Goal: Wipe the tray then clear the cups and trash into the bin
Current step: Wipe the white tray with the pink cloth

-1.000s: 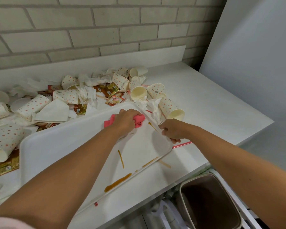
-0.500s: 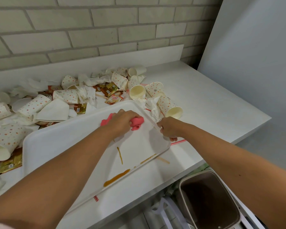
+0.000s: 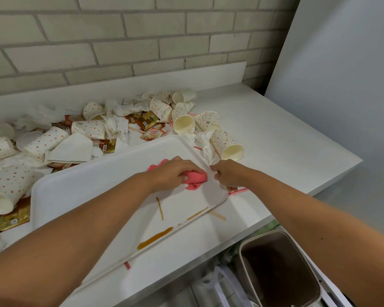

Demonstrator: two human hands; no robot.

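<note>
Where a short brown streak lay by the right rim a second ago, the white plastic tray [image 3: 87, 196] now shows bare. It lies flat on the white tabletop [image 3: 275, 140]. Left hand [image 3: 175, 173] clenched around crumpled pink cloth [image 3: 196, 179], which has slid across to that rim. Right hand [image 3: 228, 176] grasps the rim, steadying. Long brown sauce streaks [image 3: 155, 238] near the front edge unwiped, so wiping looks only partly done. Behind the tray: dotted paper cups [image 3: 227, 144], crumpled white napkins [image 3: 116, 127], sachets. Open brown bin [image 3: 279, 269] below right.
</note>
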